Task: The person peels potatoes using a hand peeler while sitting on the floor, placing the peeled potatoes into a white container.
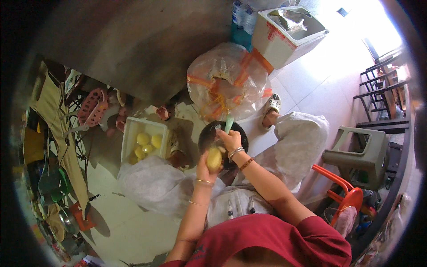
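My left hand [204, 166] holds a yellow potato [214, 160] upright over a black basin [241, 129] between my feet. Directly above it, my right hand [231, 140] grips a small tool with a pale green handle [229, 123]. Its working end is blurred and partly covered, so I cannot tell whether it is a peeler or a knife. To the left stands a white box [124, 142] with several peeled yellow potatoes [143, 139] inside. My hands and forearms hide part of the basin.
A large clear plastic sack with orange stripes [203, 71] stands just beyond the basin. Behind it are a white foam box [275, 45] and bottled water [243, 16]. A grey-green plastic stool [353, 157] and a red stool [350, 200] are at right; a pink basket [93, 106] lies left.
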Demonstrator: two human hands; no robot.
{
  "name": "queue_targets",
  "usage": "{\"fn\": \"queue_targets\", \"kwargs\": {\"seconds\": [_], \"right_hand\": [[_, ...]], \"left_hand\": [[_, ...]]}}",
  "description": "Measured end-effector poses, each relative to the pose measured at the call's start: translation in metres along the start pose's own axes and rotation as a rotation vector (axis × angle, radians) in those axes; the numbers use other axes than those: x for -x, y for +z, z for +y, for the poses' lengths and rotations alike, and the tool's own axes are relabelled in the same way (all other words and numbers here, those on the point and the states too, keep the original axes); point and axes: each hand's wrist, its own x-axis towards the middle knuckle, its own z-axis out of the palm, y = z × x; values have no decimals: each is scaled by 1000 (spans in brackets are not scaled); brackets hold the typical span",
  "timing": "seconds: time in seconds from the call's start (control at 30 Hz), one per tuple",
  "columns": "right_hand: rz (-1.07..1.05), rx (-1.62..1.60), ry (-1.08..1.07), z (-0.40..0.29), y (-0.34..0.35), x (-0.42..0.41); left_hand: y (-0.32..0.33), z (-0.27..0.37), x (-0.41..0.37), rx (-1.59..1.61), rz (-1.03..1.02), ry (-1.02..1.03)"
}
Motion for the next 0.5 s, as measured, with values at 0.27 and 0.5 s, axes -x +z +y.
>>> {"fn": "queue_targets", "kwargs": {"seconds": [0.27, 0.5], "right_hand": [[188, 912, -454, -22, -18, 9], [-35, -46, -154, -23, 5, 45]], "left_hand": [[-6, 1, -5, 266, -71, -92], [2, -7, -10, 291, -10, 3]]}}
